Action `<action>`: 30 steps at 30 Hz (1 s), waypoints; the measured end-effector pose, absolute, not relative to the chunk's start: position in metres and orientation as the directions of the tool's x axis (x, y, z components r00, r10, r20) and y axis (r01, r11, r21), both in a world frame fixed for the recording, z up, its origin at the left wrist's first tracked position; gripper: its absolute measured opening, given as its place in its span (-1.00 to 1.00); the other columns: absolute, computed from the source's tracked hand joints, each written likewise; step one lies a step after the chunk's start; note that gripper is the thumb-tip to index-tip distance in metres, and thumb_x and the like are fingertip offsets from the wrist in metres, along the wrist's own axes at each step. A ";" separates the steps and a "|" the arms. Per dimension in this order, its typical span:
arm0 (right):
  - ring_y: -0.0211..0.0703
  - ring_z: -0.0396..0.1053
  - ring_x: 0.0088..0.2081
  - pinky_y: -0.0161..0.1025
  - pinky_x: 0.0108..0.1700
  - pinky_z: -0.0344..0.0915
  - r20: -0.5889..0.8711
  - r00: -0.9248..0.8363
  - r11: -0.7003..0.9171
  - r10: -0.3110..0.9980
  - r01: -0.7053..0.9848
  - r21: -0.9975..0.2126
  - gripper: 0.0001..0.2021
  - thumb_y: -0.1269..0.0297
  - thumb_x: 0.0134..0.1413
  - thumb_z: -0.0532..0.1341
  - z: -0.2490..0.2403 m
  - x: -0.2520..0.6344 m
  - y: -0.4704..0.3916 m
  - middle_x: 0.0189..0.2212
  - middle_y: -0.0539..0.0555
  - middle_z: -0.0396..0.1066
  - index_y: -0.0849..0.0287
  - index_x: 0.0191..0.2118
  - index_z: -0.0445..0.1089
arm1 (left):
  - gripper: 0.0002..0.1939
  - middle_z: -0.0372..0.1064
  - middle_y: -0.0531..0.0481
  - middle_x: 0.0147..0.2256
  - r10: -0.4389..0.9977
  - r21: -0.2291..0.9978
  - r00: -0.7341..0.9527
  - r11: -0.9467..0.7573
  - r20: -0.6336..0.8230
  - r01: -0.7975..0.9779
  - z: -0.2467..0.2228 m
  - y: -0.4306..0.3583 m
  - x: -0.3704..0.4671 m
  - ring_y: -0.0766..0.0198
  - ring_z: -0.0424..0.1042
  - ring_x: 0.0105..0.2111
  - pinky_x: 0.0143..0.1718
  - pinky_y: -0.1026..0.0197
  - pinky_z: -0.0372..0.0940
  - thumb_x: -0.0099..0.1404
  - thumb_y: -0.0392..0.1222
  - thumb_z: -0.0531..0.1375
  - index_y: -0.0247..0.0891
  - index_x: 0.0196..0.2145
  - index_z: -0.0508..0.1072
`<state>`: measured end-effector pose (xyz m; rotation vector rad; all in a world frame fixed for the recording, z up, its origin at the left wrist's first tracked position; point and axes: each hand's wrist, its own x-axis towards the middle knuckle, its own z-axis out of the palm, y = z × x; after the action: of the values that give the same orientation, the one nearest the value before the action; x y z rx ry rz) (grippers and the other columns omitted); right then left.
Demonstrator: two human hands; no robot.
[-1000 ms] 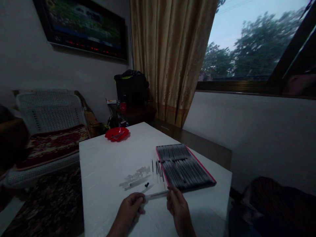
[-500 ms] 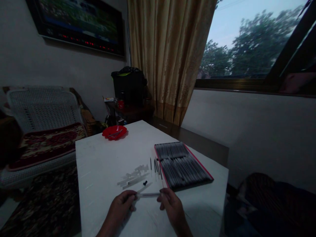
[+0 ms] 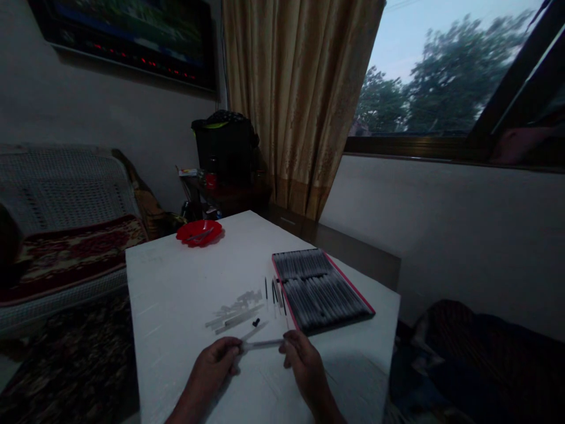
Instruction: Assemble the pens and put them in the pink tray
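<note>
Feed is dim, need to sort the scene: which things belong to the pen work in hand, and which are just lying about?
In hand:
left hand and right hand holding clear plastic pen barrel
red-edged tray of pens
loose clear barrels
thin dark refills
small black cap

Lying about:
red plastic dish
white wicker chair

A home living room at dusk, wall-mounted television (image 3: 128, 35), long gold curtain (image 3: 295, 100) beside a wide window (image 3: 441, 76) onto trees, white lattice chair (image 3: 62, 194) with a red patterned cushion (image 3: 66, 250), patterned carpet (image 3: 66, 359), white tabletop (image 3: 185, 288)
</note>
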<state>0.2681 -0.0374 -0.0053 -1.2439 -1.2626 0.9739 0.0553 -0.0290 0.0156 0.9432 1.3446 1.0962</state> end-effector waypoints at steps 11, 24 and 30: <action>-0.24 0.25 -0.63 -0.31 -0.54 0.20 0.134 0.116 0.098 0.984 0.274 -0.957 -0.64 -0.07 0.10 0.07 -0.001 0.266 -0.040 -0.65 -0.03 0.31 0.11 -0.49 0.28 | -0.63 0.48 0.01 -0.54 0.966 0.969 -0.082 0.245 -0.247 -0.029 0.013 -0.031 0.055 0.37 0.31 -0.67 -0.58 0.28 0.22 -0.20 0.02 0.35 -0.28 -0.44 0.54; -0.18 0.37 -0.54 -0.29 -0.47 0.31 0.124 0.067 0.111 0.990 0.171 -0.979 -0.63 -0.08 0.04 0.16 -0.004 0.270 -0.041 -0.46 0.09 0.48 0.16 -0.26 0.33 | -0.60 0.50 -0.02 -0.51 0.961 0.965 -0.085 0.259 -0.263 -0.049 0.014 -0.030 0.055 0.37 0.31 -0.67 -0.63 0.30 0.17 -0.20 0.05 0.36 -0.28 -0.42 0.53; -0.27 0.27 -0.64 -0.35 -0.54 0.20 0.129 0.112 0.090 0.985 0.302 -0.949 -0.59 -0.07 0.13 0.06 -0.007 0.267 -0.041 -0.67 -0.03 0.33 0.11 -0.58 0.25 | -0.63 0.48 0.02 -0.51 0.967 0.969 -0.071 0.239 -0.244 -0.071 0.008 -0.029 0.054 0.36 0.32 -0.64 -0.56 0.26 0.27 -0.18 0.03 0.34 -0.27 -0.43 0.52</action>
<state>0.2666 -0.0406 -0.0072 -1.3969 -1.3728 0.8722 0.0537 -0.0291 0.0078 0.9451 1.3269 1.1117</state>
